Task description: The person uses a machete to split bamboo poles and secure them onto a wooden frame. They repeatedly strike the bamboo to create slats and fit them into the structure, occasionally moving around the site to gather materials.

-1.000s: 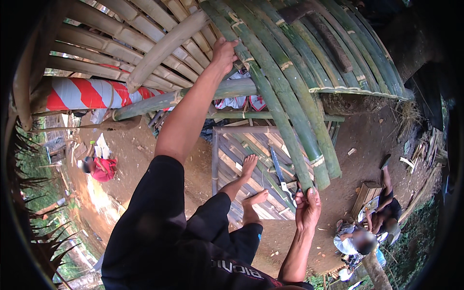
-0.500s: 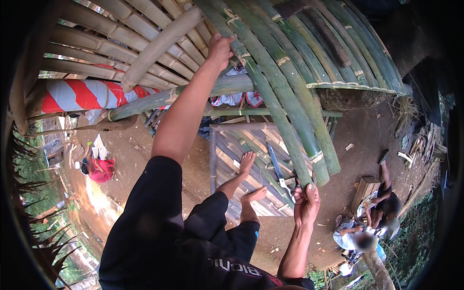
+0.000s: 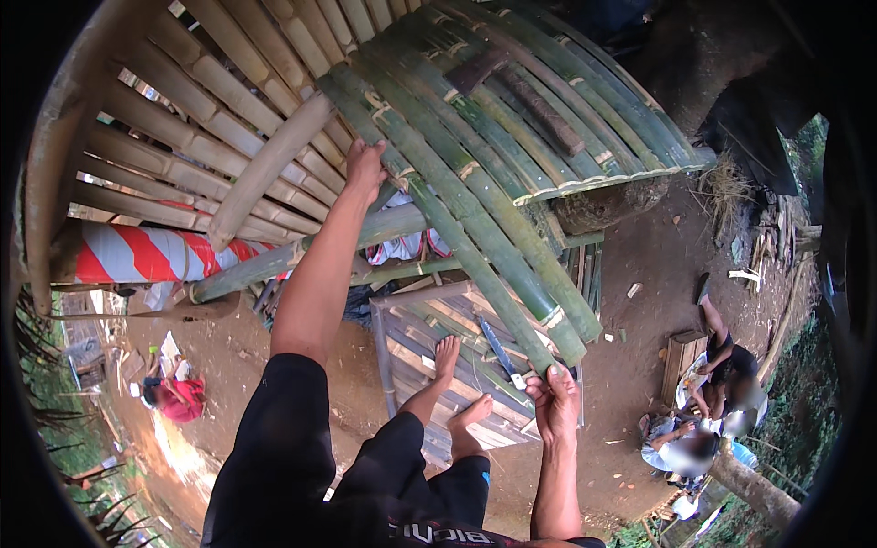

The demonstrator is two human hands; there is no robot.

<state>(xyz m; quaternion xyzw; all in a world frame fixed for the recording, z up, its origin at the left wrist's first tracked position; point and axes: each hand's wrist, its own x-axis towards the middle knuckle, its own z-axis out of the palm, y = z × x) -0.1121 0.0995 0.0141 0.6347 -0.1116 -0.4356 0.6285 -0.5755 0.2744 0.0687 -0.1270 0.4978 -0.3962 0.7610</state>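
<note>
A long green bamboo slat slants across the view, from the slatted bamboo surface at the top down to the lower right. My left hand is closed around its edge near the upper part. At its lower end, my right hand pinches the tip between thumb and fingers. Right beside it lie other green bamboo slats that jut out past the rest. On the green slatted surface rests a tool with a dark head and a brown wooden handle, apart from both hands.
My bare feet stand on a low slatted platform, where a long blade with a pale handle lies. A red-and-white striped post runs at left. People sit at lower right; a person in red is at left.
The view has shifted, so the slats and platform appear further left and the upper slats lower. Both hands keep their hold on the same bamboo slat.
</note>
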